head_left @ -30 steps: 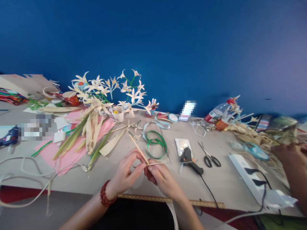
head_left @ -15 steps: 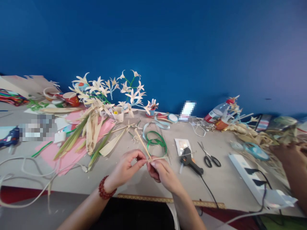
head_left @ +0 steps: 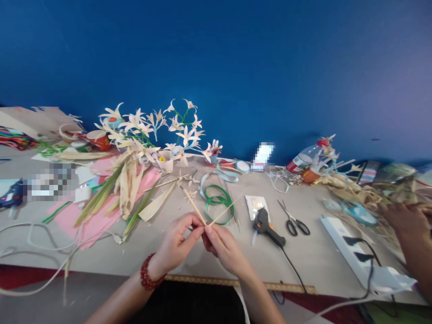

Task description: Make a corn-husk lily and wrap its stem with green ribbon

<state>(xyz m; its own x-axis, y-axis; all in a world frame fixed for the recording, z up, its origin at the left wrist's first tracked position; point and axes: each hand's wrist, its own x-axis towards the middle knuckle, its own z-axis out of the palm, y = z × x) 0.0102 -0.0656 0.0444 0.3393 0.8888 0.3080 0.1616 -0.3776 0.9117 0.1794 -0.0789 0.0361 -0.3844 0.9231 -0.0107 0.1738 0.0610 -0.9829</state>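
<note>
My left hand (head_left: 184, 235), with a red bead bracelet on its wrist, is closed in a pinch at the lower end of a thin wooden stick (head_left: 194, 204). My right hand (head_left: 222, 247) meets it fingertip to fingertip, thumb and fingers pressed on a narrow pale strip (head_left: 224, 211) that slants up to the right. Stick and strip cross at the fingertips and form a V. Fingers hide the exact crossing. Just beyond the hands lies a coil of green ribbon (head_left: 219, 198). To the right are a black glue gun (head_left: 268, 227) and scissors (head_left: 293, 220).
Pale handmade flowers (head_left: 148, 128) stand at the back left, above dried husk leaves (head_left: 101, 195) on pink paper (head_left: 91, 229). A power strip (head_left: 349, 252) lies right, near another person's hand (head_left: 401, 216). Cables cross the table's left side. A plastic bottle (head_left: 302, 159) leans back right.
The pale strip has swung from nearly level to slanting up right. The stick's top has tilted left, and my right hand has shifted slightly left against the left fingertips.
</note>
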